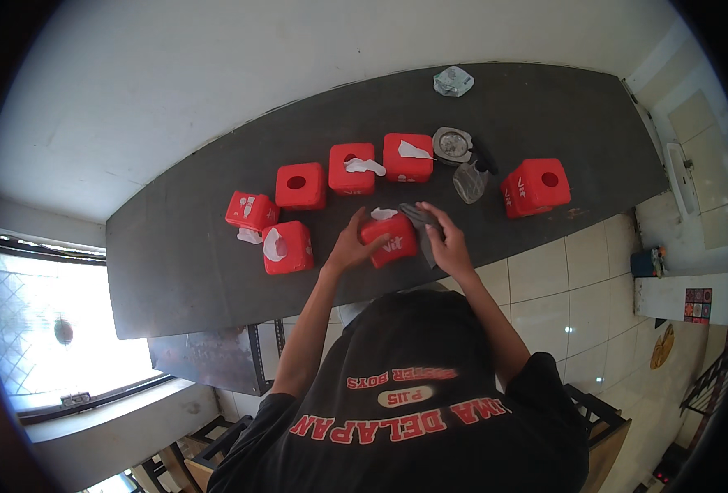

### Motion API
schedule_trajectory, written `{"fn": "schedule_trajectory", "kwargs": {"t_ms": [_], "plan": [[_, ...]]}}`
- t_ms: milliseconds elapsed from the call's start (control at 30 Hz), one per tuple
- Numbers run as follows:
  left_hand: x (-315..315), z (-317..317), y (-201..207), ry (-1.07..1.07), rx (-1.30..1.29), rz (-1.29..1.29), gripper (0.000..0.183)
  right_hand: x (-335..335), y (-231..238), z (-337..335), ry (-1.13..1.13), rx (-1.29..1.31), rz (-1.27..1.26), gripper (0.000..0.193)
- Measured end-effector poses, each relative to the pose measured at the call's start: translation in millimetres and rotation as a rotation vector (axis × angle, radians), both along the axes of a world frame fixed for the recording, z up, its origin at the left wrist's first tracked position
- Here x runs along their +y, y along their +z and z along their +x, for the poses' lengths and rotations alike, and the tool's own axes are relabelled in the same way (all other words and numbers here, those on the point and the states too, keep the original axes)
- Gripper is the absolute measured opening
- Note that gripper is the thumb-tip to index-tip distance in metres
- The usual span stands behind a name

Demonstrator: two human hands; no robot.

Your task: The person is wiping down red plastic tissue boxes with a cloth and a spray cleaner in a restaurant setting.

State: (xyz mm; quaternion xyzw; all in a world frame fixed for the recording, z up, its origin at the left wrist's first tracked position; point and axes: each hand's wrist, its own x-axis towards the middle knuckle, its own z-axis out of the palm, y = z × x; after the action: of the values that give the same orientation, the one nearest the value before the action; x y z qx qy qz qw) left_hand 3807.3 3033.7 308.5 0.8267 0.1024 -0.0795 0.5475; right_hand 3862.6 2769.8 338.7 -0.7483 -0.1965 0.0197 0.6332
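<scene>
A red cube-shaped tissue box [393, 244] with white lettering stands on the dark table right in front of me, a white tissue [383, 214] poking out of its top. My left hand [350, 248] grips its left side, thumb against the front and fingers toward the back. On the box's right side, my right hand [449, 246] is closed on a dark grey cloth [417, 218], which lies against the box and hangs down beside it. Nearest to my left hand is another red tissue box [288, 248] with a tissue showing.
More red tissue boxes [300, 186] form a row behind, and one red box [536, 187] stands apart at right. Near the row are a round ashtray [452, 145], a clear plastic cup or bag [470, 182] and a crumpled pack [453, 81]. The dark table [191, 271] meets a white wall.
</scene>
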Motion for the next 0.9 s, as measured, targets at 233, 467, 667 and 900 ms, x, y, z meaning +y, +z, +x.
{"fn": "schedule_trajectory", "kwargs": {"t_ms": [233, 467, 667, 900], "plan": [[-13.9, -22.6, -1.7, -0.129, -0.272, 0.13, 0.124, 9.9, -8.5, -7.4, 0.12, 0.055, -0.037, 0.046], [-28.2, -41.3, 25.0, 0.004, -0.398, 0.294, 0.107, 22.7, 9.4, -5.4, -0.083, 0.039, 0.047, 0.046], [-20.1, -35.1, 44.0, 0.1, -0.487, 0.091, 0.105, 26.5, 29.5, -2.0, 0.009, 0.089, -0.048, 0.05], [-14.9, -28.3, 66.2, -0.003, -0.513, 0.34, 0.103, 33.1, 68.5, 0.4, 0.005, -0.543, -0.425, 0.072]]}}
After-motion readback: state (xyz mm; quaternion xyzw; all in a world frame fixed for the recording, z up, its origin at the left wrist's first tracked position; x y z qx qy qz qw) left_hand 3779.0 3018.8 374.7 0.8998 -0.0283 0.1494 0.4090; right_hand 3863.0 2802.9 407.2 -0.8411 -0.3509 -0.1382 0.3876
